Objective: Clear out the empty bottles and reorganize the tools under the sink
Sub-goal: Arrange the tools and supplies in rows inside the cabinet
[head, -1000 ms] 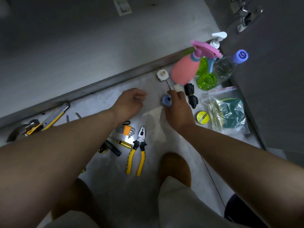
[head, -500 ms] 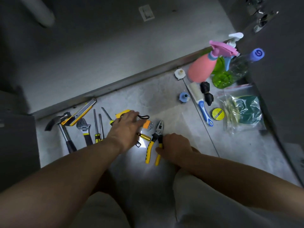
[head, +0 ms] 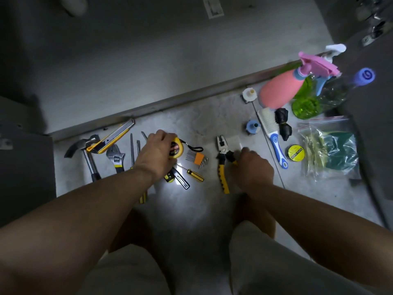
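My left hand [head: 156,155] grips a yellow tape measure [head: 177,149] on the grey floor. My right hand [head: 252,170] holds one handle of the yellow-and-black pliers [head: 223,160], whose jaws point away from me. Left of these lie a hammer [head: 85,152], a yellow utility knife [head: 111,137], an adjustable wrench [head: 116,156] and screwdrivers [head: 133,150]. An orange hex key set [head: 196,158] and a small yellow screwdriver [head: 192,172] lie between my hands. At the far right stand a pink spray bottle [head: 280,92], a green bottle [head: 306,105] and a clear bottle with a blue cap [head: 361,78].
A blue-handled brush [head: 273,137], a blue cap [head: 252,127], a white cap [head: 249,95], black bundles [head: 282,123], a yellow tape roll [head: 296,152] and a zip bag of sponges [head: 331,152] lie to the right. A metal threshold [head: 170,103] runs behind. My knees fill the foreground.
My left hand has moved onto the tape measure and closed round it. My right hand has come back from the blue cap and taken hold of the pliers. The view has shifted left.
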